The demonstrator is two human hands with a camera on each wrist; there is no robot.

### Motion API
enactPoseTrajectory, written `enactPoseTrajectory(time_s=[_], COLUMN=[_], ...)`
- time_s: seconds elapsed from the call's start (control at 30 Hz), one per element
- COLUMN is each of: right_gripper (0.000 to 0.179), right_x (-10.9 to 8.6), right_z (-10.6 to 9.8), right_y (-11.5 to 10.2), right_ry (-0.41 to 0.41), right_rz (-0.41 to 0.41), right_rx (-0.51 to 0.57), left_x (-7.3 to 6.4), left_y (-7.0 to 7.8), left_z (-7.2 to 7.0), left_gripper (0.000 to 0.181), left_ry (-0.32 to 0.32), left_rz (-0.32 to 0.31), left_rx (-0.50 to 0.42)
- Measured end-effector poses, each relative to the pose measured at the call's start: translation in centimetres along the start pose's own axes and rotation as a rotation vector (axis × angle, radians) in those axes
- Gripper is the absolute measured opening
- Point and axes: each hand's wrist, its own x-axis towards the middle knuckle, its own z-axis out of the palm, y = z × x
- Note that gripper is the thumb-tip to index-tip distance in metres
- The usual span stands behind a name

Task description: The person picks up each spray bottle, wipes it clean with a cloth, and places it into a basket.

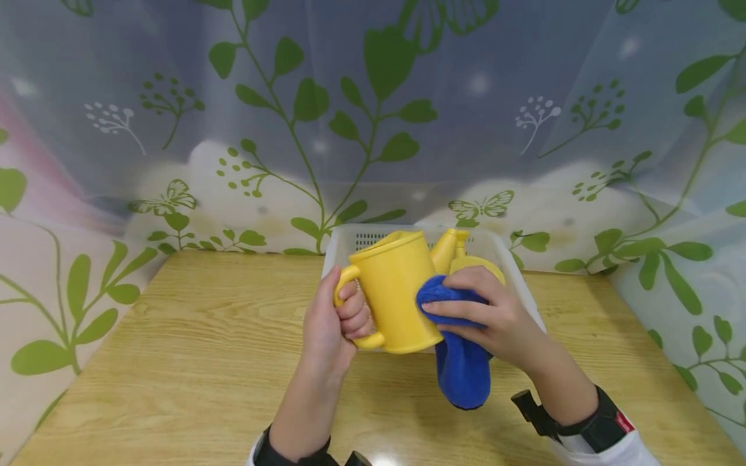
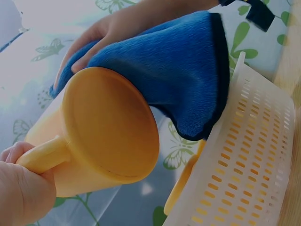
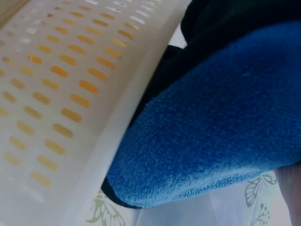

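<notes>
A yellow watering can (image 1: 399,294) is held tilted over the front of a white basket, its round base (image 2: 113,125) facing the left wrist camera. My left hand (image 1: 338,317) grips it by its looped handle (image 1: 344,285). A blue cloth (image 1: 463,369) with a dark edge is pinched in my right hand (image 1: 489,310), which presses it against the can's right side. The loose end of the cloth hangs down in front of the basket. A yellow spout (image 1: 445,251) shows beside the can's upper right. In the right wrist view the cloth (image 3: 221,113) hides most of the right hand.
The white slotted basket (image 1: 527,291) stands on the wooden table (image 1: 204,362) near the patterned backdrop. Another yellow item (image 1: 495,268) sits in it, and yellow shows through its slots. Leaf-and-butterfly fabric (image 1: 280,194) surrounds the table at the back and sides.
</notes>
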Motion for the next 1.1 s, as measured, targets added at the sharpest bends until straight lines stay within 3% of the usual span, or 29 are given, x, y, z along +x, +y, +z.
enactPoseTrajectory(time_s=[0.27,0.43,0.67,0.83,0.93,1.1], right_gripper=[0.022,0.024,0.029,0.035,0.024,0.025], right_x=[-0.9,-0.3,1.3,2.6,3.2,3.5], right_z=[-0.1,0.1,0.7,1.0,1.1,1.2], right_y=[-0.8,-0.8,-0.5,0.3,0.4,0.4], right_ry=[0.007,0.03,0.043,0.054,0.059,0.065], right_rz=[0.005,0.129,0.302,0.37,0.423,0.466], right_rx=[0.028,0.027,-0.064,-0.141,-0.167,-0.171], left_x=[0.2,0.3,0.4,0.4,0.4,0.4], left_y=[0.1,0.1,0.0,-0.3,-0.5,-0.6], left_z=[-0.4,-0.4,-0.4,-0.3,-0.3,-0.3], left_gripper=[0.048,0.048,0.048,0.048,0.048,0.048], left_ry=[-0.022,-0.025,-0.034,-0.042,-0.038,-0.028], left_rz=[-0.005,-0.008,-0.006,-0.025,-0.032,-0.017], left_rx=[-0.038,-0.048,-0.035,-0.028,-0.034,-0.035])
